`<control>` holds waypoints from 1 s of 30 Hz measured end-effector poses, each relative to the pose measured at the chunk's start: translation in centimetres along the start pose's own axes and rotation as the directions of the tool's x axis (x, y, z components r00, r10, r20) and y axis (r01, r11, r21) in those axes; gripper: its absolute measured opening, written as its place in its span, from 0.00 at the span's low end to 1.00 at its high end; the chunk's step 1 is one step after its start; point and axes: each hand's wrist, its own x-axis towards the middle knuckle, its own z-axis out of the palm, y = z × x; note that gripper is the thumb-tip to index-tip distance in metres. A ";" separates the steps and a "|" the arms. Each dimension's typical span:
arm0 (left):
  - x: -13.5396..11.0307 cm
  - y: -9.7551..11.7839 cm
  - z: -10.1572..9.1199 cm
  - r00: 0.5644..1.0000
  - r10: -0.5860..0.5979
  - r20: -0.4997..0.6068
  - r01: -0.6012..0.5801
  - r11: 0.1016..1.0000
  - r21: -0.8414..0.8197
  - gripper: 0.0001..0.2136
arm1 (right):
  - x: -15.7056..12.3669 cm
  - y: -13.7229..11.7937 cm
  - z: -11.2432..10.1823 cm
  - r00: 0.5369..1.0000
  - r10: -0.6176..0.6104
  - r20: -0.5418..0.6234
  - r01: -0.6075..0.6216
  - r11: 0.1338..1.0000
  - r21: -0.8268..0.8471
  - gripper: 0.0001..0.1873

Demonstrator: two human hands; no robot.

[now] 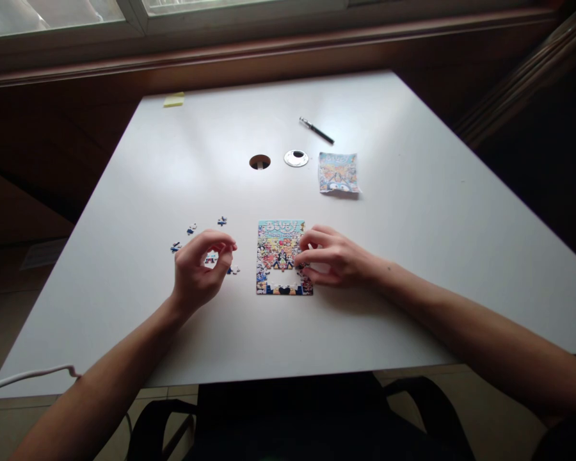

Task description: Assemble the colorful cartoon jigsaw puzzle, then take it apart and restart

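left hand (200,269): grip curled over a small loose cardboard puzzle piece (211,258), clamped or not I cannot tell | right hand (333,257): fingertips pressed together on right edge of small colourful rectangular jigsaw puzzle (282,256), frame centre on white counter (413,256) | scattered loose pieces (192,228) left of centre | black pen (317,130) upper centre

- A white table (413,256) stands under a window (77,16) with a dark wooden sill.
- 1 yellow sticky-note pad (173,99) lies at the far left corner.
- 1 black pen (316,130) lies slantwise toward the far side.
- 1 round cable hole (260,162) is cut in the tabletop, and its silver cover (296,158) lies just beside it.
- 1 printed packet (337,172) lies right of the cover.
- A white cable (29,375) hangs at the near left edge.
- A dark chair (288,416) is below.
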 end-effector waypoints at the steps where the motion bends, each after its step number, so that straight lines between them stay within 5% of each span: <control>1: 0.0 0.0 0.0 1.000 0.003 0.001 -0.003 1.000 0.002 0.05 | 0.0 -0.1 0.1 1.000 -0.009 0.012 0.009 0.999 -0.037 0.07; 16: 0.4 0.0 -0.3 0.995 0.063 0.071 -0.071 0.991 0.116 0.05 | -0.2 -0.3 0.1 0.999 -0.003 0.034 0.008 0.989 -0.146 0.07; 18: 0.7 -0.1 -0.5 0.966 0.129 0.222 -0.180 0.957 0.226 0.06 | -0.2 -0.1 0.1 1.000 0.009 0.007 -0.008 0.995 -0.101 0.09; 22: 0.9 -0.4 -0.8 0.819 0.097 0.565 -0.345 0.871 0.349 0.23 | -0.3 0.1 -0.1 0.996 0.092 0.004 -0.091 0.993 -0.077 0.16; 25: 0.7 -0.5 -0.7 0.762 0.080 0.642 -0.386 0.853 0.351 0.32 | -0.4 0.1 0.0 0.988 0.139 0.062 -0.131 0.984 -0.122 0.22; 30: 0.5 -0.6 -0.5 0.742 0.078 0.666 -0.407 0.841 0.355 0.28 | -0.4 0.2 0.1 0.977 0.172 0.126 -0.151 0.976 -0.157 0.26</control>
